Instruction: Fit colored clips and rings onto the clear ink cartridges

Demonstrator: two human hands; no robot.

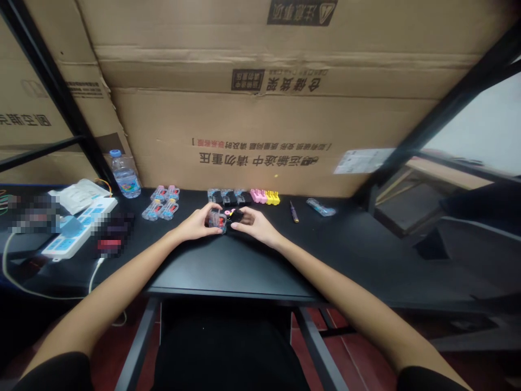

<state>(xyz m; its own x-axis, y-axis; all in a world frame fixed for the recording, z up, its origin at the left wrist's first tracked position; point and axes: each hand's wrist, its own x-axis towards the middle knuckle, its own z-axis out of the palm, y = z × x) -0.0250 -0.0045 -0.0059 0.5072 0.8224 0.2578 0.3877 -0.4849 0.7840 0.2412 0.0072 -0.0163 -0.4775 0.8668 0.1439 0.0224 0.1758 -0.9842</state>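
Over the black table, my left hand (197, 224) is closed round a clear plastic case (217, 220) with a red part inside. My right hand (260, 227) pinches a small black plastic part (236, 216) close against the clear case. I cannot tell whether the two pieces are joined. Small pink and yellow bits (228, 213) show between the hands. Just behind them stands a row of clear-and-black pieces (229, 197). Beside that row are pink blocks (258, 195) and yellow blocks (272, 197).
Several clear cases with red and blue parts (160, 203) lie to the left. A water bottle (126, 175) and a white power strip (80, 228) stand farther left. To the right lie a screwdriver (293, 212) and a clear plastic item (321, 207). Cardboard (260, 119) walls the back.
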